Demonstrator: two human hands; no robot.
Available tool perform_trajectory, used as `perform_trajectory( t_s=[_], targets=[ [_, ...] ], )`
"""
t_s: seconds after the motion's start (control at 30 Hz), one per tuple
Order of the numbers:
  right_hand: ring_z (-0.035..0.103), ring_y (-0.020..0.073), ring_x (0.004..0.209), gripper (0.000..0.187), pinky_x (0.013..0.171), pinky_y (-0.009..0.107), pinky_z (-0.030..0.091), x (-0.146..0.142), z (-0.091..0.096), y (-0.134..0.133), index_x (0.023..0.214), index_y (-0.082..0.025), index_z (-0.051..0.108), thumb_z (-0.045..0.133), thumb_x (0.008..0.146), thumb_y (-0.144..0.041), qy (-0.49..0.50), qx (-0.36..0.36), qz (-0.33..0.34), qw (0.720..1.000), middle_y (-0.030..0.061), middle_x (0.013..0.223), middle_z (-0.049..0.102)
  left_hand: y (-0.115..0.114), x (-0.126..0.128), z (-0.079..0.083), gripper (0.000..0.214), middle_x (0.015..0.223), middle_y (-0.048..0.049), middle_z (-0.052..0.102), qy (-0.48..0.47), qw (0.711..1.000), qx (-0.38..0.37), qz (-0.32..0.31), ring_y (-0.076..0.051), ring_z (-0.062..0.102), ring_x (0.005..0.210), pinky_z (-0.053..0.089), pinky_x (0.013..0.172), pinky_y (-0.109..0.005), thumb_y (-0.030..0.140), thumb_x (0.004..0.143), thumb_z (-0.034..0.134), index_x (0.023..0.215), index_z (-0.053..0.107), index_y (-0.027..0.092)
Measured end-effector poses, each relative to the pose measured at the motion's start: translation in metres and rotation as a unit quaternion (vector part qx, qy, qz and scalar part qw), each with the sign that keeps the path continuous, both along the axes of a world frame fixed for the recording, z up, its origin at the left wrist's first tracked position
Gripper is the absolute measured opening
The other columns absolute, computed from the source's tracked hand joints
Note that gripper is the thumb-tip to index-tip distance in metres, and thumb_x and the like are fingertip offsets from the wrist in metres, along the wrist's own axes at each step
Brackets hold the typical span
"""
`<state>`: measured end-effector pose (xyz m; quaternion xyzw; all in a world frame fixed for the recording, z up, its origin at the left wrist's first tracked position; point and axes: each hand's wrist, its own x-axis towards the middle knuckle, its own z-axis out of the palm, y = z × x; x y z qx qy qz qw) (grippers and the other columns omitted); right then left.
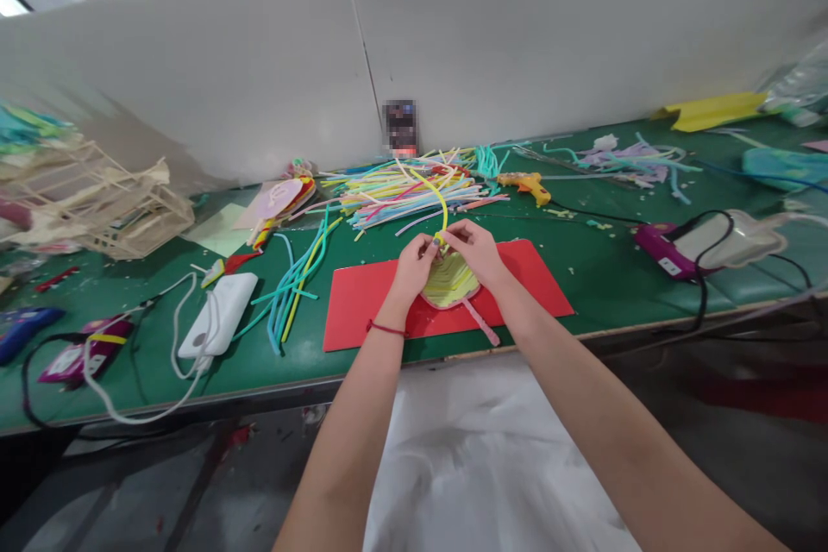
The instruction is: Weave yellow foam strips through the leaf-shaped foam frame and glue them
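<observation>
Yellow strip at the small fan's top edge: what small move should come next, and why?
Probably press the yellow strip down along the small fan's top edge: left hand and right hand both pinch it there, and its long free end arcs up and away, not yet laid down.

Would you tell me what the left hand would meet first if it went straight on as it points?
Probably the right hand, fingertip to fingertip at the yellow strip; beyond lies the pile of coloured strips, depth unclear.
</observation>
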<state>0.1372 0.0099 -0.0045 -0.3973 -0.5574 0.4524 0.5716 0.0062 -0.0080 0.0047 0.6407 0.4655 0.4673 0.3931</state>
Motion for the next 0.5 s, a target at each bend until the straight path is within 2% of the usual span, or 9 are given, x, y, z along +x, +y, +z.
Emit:
perform_trajectory(
  t_s=[0.3,0.5],
  targets=[
    [0.057,0.0118,0.066,0.027,0.06,0.025,0.048,0.0017,-0.0021,0.0005,0.073,-0.019,0.059,0.067,0.064,-0.043,0.006,-0.018,0.008,1.0,-0.0001,0.069,0.061,-0.0015,-0.0003,0.0004,0.012,0.064,0.0024,0.053,0.026,1.0,0.009,-0.006,-0.009,0.05,0.061,0.04,0.062,-0.021,0.023,0.081,0.046,0.071,0.048,0.017],
    [0.059,0.0138,0.072,0.031,0.067,0.028,0.05,0.0021,-0.0036,0.0021,0.082,-0.02,0.064,0.069,0.062,-0.042,0.019,-0.051,0.023,0.998,0.0022,0.081,0.065,-0.0012,0.0004,-0.0017,0.012,0.065,0.0019,0.055,0.049,0.999,0.021,-0.009,-0.009,0.051,0.062,0.041,0.063,-0.021,0.023,0.081,0.046,0.07,0.048,0.017]
  ],
)
